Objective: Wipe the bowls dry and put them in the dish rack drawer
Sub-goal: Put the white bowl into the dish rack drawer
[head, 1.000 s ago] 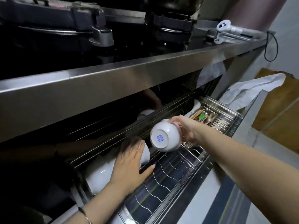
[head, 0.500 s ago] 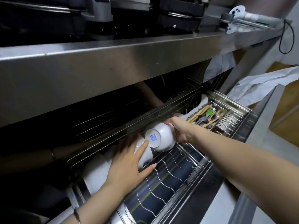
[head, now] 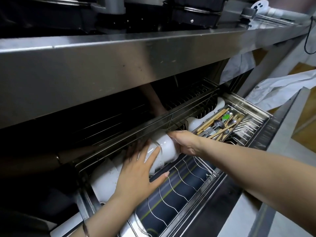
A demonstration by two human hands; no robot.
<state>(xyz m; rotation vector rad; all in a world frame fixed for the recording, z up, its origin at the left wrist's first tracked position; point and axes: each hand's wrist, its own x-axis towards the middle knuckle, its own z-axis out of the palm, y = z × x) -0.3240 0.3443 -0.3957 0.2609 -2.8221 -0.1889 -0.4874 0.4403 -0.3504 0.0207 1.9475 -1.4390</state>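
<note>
A pulled-out dish rack drawer (head: 186, 185) with wire dividers sits under a steel counter. My right hand (head: 184, 142) grips a white bowl (head: 168, 148) by its rim and holds it on its side against a row of white bowls (head: 106, 180) standing at the drawer's left end. My left hand (head: 140, 173) lies flat with straight fingers on that row, touching the nearest stacked bowl. The bowls behind my left hand are partly hidden.
A cutlery tray (head: 220, 124) with chopsticks and spoons fills the drawer's right end, a white ladle (head: 196, 121) beside it. The steel counter edge (head: 119, 65) overhangs the drawer. White cloth (head: 280, 89) lies at the right. Bare wire slots (head: 179, 190) run along the drawer's middle.
My right hand has carried the bowl down and left, from above the rack into the drawer against the stacked bowls. My left hand stayed on the row.
</note>
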